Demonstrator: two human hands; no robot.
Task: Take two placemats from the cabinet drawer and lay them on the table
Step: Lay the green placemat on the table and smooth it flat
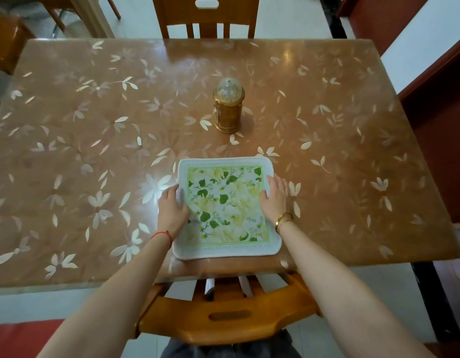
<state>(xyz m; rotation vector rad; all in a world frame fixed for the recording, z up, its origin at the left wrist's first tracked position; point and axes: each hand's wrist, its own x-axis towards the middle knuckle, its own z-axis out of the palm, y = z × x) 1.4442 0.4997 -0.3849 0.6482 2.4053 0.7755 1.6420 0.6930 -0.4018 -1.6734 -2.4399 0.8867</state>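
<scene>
A view from above looks down at a brown table (69, 156) covered with a pale leaf and flower pattern. Near the table's front edge, at its middle, a square placemat (227, 208) lies flat; it has a white border and a green frame around green leaves and pale yellow blooms. Whether a second placemat lies under it cannot be told. The person's two bare forearms reach in from the bottom of the view. The left hand (172, 209) rests flat on the placemat's left edge, fingers straight and close together, with a red string around the wrist. The right hand (275, 198) rests flat on the placemat's right edge, fingers also straight, with a gold bracelet (283, 222) on the wrist. Neither hand grips anything. Beyond the placemat, near the table's centre, stands a gold lantern (228, 109) with a clear domed top. A wooden chair (223, 316) is pushed in at the near side, below the arms, and another chair (207, 16) faces it from the far side.
</scene>
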